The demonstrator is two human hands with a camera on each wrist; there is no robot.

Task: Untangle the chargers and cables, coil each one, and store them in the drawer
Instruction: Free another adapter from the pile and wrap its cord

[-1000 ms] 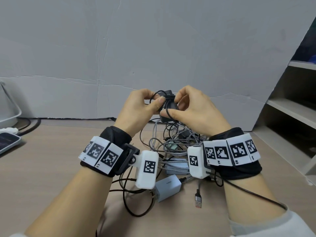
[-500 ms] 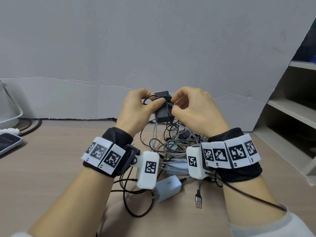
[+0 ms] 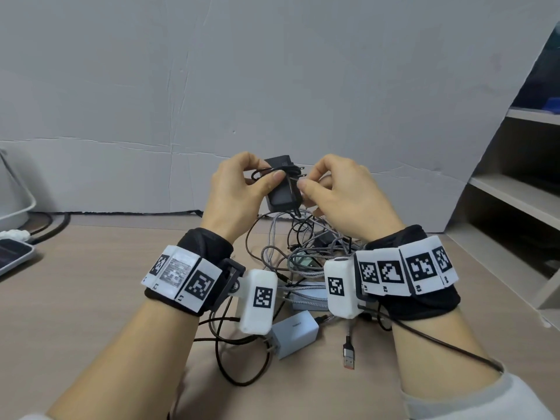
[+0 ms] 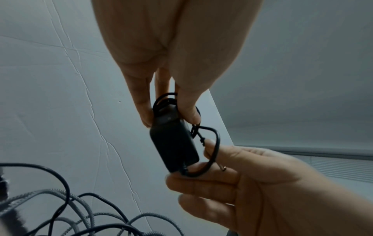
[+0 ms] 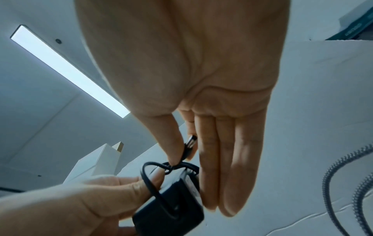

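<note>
A black power adapter (image 3: 280, 192) is held up above the table, its thin black cord wound round its upper end. My left hand (image 3: 266, 180) grips the adapter's top between thumb and fingers (image 4: 145, 118); the adapter (image 4: 173, 143) hangs below them. My right hand (image 3: 303, 184) pinches the cord's small plug end (image 5: 190, 141) between thumb and forefinger, right beside the adapter (image 5: 169, 210). Below the hands a tangle of grey braided and black cables (image 3: 303, 259) lies on the table with a white charger (image 3: 295, 331).
A loose USB plug (image 3: 348, 357) lies at the front of the tangle. Open shelves (image 3: 515, 192) stand at the right. A white tub (image 3: 15, 201) and a phone (image 3: 12, 256) sit at the left edge. A grey board wall closes the back.
The adapter has turned more upright and risen a little. My right hand has brought the cord across its upper end and now pinches the plug end.
</note>
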